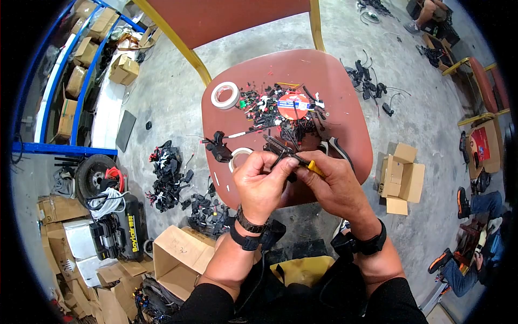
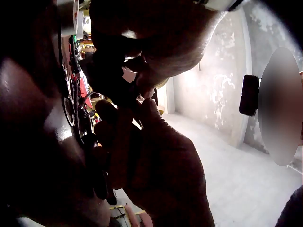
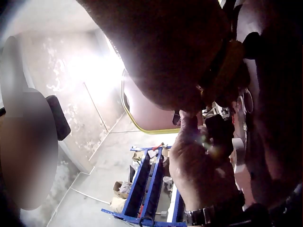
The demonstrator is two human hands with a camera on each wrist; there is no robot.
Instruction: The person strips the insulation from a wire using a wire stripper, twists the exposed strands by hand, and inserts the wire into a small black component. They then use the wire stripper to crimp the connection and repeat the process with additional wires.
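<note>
Both hands meet over the front of a red-brown chair seat (image 1: 353, 124). My right hand (image 1: 342, 183) grips a yellow-handled tool (image 1: 314, 168) whose dark, narrow metal end points to the upper left. With thumb and forefinger, my left hand (image 1: 260, 181) pinches a small black part (image 1: 278, 161) close against that metal end. The fingers hide most of this part, and I cannot tell its exact kind. In the right wrist view, a dark piece (image 3: 220, 133) shows by the left hand (image 3: 196, 168). The left wrist view is mostly in shadow, with the hands' fingertips close together.
Beyond the hands lies a pile of small connectors and wires (image 1: 264, 110) with a round red label (image 1: 293, 107). Tape rolls (image 1: 225, 95) and a black part (image 1: 218, 148) lie left; curved grey-black handles (image 1: 341, 153) lie right. Cardboard boxes (image 1: 402, 178) and black cable parts (image 1: 167, 175) are on the floor.
</note>
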